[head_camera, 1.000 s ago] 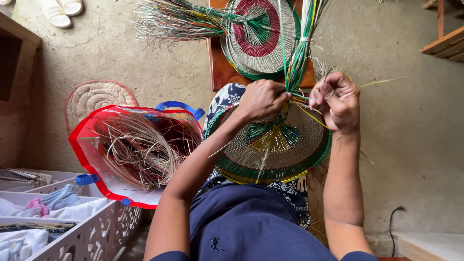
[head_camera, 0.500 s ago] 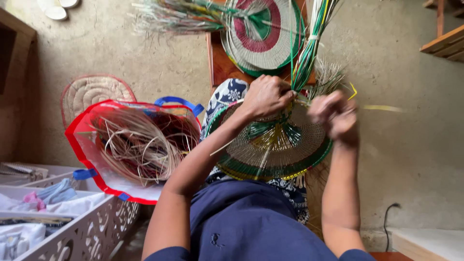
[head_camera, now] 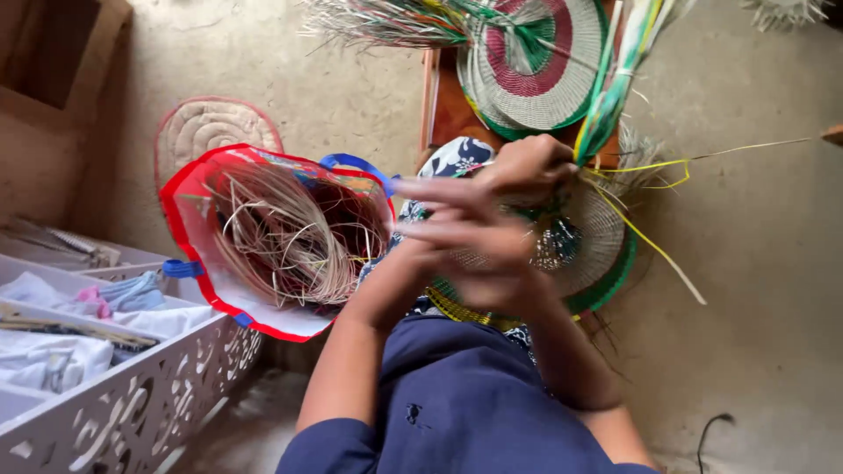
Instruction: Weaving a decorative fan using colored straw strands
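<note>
A round woven fan (head_camera: 601, 237) with a green rim lies on my lap, partly hidden by my arms. My left hand (head_camera: 527, 167) grips its top edge where a bundle of green, white and yellow strands (head_camera: 615, 88) rises from it. Loose yellow strands (head_camera: 654, 246) trail out to the right. My right hand (head_camera: 461, 237) is blurred, crossing in front of the fan with its fingers stretched out to the left, toward a red-trimmed bag (head_camera: 189, 263) full of pale fibre strands (head_camera: 299, 237). I see nothing in that hand.
A finished fan (head_camera: 544, 61) in red, white and green rests on a wooden stool (head_camera: 443, 105) ahead. A round quilted mat (head_camera: 211, 127) leans behind the bag. A white carved box (head_camera: 149, 404) with cloths stands at the left. A black cable (head_camera: 711, 434) lies at the lower right.
My right hand has let go at the fan's right side and swung left across it toward the bag. The left hand keeps its grip. The view has shifted to the right.
</note>
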